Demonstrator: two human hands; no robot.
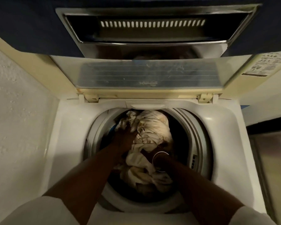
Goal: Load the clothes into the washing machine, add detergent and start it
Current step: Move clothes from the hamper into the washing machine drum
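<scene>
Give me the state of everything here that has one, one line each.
Washing machine lid: open, folded up at the back.
Drum: partly filled with clothes.
Cream clothes: crumpled, inside the drum.
Left hand: down in the drum on the clothes; grip too dark to tell.
Right hand: half buried in the clothes; fingers hidden.
Bangle: on the right wrist.

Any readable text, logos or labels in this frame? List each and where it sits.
Logo on the clear window of the washing machine lid: blurred, cannot be read.
Sticker at upper right, beside the lid window: printed lines and pictograms, too small and blurred to read.
No other text is visible.
</scene>
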